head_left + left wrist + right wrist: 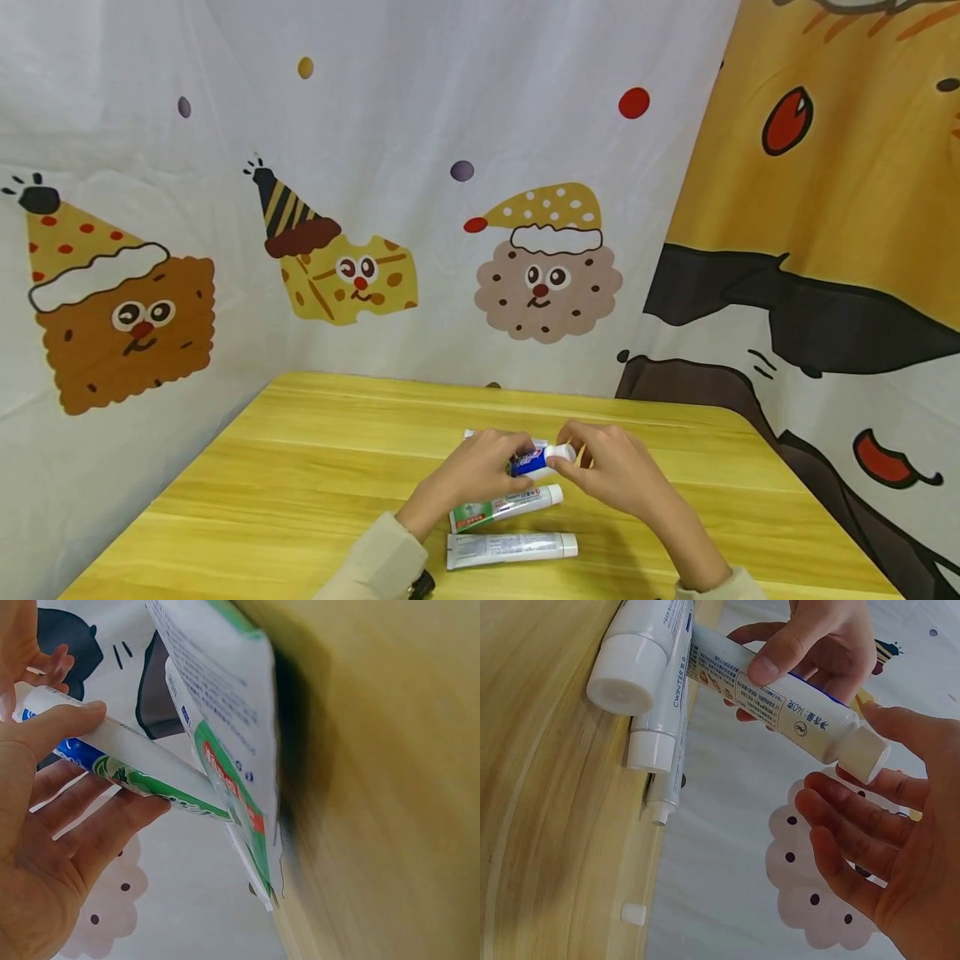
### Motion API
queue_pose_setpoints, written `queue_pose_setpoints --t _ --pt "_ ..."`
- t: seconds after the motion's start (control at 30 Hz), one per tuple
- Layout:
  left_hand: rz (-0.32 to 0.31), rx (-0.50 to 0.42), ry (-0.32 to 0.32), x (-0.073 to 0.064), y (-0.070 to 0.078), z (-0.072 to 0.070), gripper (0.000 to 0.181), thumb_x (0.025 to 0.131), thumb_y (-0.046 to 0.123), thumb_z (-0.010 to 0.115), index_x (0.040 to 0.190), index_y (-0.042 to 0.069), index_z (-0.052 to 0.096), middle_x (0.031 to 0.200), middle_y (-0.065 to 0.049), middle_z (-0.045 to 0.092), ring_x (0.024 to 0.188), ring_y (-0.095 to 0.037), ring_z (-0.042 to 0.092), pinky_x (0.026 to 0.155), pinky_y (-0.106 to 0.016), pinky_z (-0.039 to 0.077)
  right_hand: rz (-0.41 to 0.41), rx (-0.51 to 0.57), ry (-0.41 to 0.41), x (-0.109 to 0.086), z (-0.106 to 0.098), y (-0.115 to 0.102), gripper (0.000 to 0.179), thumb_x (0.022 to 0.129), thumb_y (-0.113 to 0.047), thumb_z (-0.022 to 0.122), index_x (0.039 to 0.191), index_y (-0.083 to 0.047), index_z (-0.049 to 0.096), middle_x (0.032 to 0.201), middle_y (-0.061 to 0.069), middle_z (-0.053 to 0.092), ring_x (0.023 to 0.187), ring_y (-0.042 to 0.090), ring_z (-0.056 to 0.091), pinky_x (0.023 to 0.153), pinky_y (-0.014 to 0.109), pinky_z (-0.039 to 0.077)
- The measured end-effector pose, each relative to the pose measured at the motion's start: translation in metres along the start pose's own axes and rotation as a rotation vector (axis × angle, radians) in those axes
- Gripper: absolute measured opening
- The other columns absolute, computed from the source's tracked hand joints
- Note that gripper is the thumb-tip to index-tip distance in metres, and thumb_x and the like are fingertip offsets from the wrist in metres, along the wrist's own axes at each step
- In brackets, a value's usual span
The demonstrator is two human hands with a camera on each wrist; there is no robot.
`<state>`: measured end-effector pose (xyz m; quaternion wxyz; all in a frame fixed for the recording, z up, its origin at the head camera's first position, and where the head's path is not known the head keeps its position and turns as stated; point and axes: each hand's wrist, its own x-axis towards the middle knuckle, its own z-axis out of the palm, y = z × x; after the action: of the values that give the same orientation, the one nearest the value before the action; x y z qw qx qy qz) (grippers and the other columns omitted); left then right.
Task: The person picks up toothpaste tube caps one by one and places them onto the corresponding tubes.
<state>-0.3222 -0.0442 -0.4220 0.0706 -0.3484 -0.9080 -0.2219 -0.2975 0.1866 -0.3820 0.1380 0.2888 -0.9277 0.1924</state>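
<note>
Fingers [124, 821] of the left hand [482, 462] close round a blue, green and white tube [534, 463], the thumb flat on its white side and the others beneath. On the right hand [613, 467], thumb and index finger pinch the tube's white cap [864, 754], though how firmly they press is hard to judge; its remaining fingers are spread and slightly bent. Both forearms reach in from the near side, slanting toward each other, and the tube is held above the bench [300, 467], tilted with its capped end higher. Below the hands lie a green-and-white tube [517, 502] and, nearer the person, a white tube [510, 550], both with caps pointing to the right. Past them is a far tube [670, 786], mostly covered by the hands in the head view; the right wrist view shows its narrow nozzle, plus a loose cap [634, 913] on the bench. Leafy green print on the held tube shows from the left wrist, its lettered back from the right.
</note>
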Motion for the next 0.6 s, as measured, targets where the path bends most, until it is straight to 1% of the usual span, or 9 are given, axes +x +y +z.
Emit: queue_pose_setpoints --t 0.13,0.27,0.4,0.6 --pt "0.007 -0.001 -0.001 -0.0001 0.0006 -0.0002 0.031 0.09 0.033 0.081 0.115 0.017 0.07 0.096 0.01 0.072 0.071 0.004 0.055 0.063 -0.012 0.046 -0.005 -0.004 0.001 0.0002 0.0 -0.0007 0.021 0.093 -0.041 0.075 0.101 -0.023 0.069 0.079 -0.012 0.068 0.063 -0.009 0.054 0.058 0.019 0.045" --pt "0.013 -0.001 -0.001 0.0001 0.001 0.0007 0.032 0.09 0.033 0.081 0.115 0.017 0.071 0.097 0.009 0.074 0.072 0.005 0.056 0.064 -0.011 0.047 -0.011 -0.004 -0.001 -0.0001 0.0004 -0.0006 0.014 0.093 -0.035 0.076 0.098 -0.025 0.068 0.076 -0.015 0.066 0.064 -0.008 0.053 0.057 0.019 0.044" --pt "0.016 -0.002 0.002 0.0002 0.0012 0.0016 0.032 0.089 0.032 0.082 0.114 0.016 0.071 0.098 0.008 0.075 0.073 0.005 0.057 0.064 -0.012 0.047 -0.012 -0.002 -0.003 -0.0002 0.0009 0.0 0.01 0.095 -0.034 0.074 0.094 -0.027 0.067 0.076 -0.018 0.065 0.066 -0.008 0.052 0.057 0.019 0.044" --pt "0.024 -0.005 0.008 -0.0007 0.002 0.0014 0.032 0.088 0.03 0.083 0.113 0.015 0.071 0.098 0.007 0.075 0.074 0.005 0.059 0.065 -0.012 0.048 -0.009 0.005 -0.01 0.0003 0.0015 0.0002 0.008 0.095 -0.032 0.074 0.093 -0.027 0.068 0.077 -0.02 0.064 0.066 -0.008 0.051 0.058 0.019 0.044"
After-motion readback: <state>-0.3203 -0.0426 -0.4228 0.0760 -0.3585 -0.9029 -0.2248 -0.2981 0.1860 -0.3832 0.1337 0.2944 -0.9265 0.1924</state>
